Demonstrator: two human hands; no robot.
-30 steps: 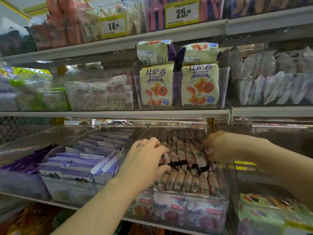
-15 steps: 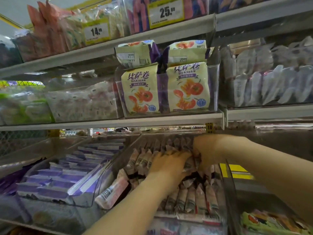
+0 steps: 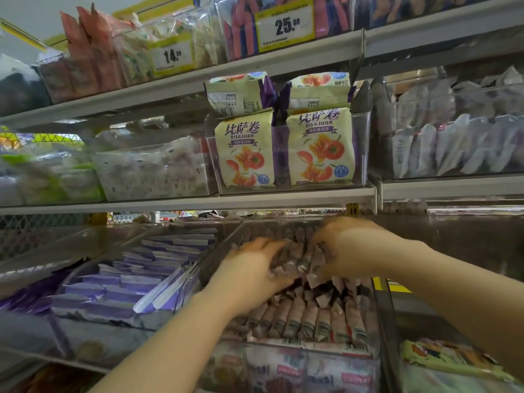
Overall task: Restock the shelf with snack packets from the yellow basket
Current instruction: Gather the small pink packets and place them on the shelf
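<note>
Wire mesh (image 3: 34, 236) shows at the left, yellow price tags (image 3: 285, 24) (14 and 25) up top, pale ceiling (image 3: 22, 7) beyond.

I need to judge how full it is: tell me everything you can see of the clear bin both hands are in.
The clear bin looks like transparent plastic and sits beside a bin of purple packets. Upright rows of small pinkish snack packets nearly fill it. The left hand and right hand reach into its middle rows; blur hides their grip.

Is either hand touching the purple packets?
No: the left hand and right hand are both on the upright packets in the middle bin, beside the purple packets.
</note>
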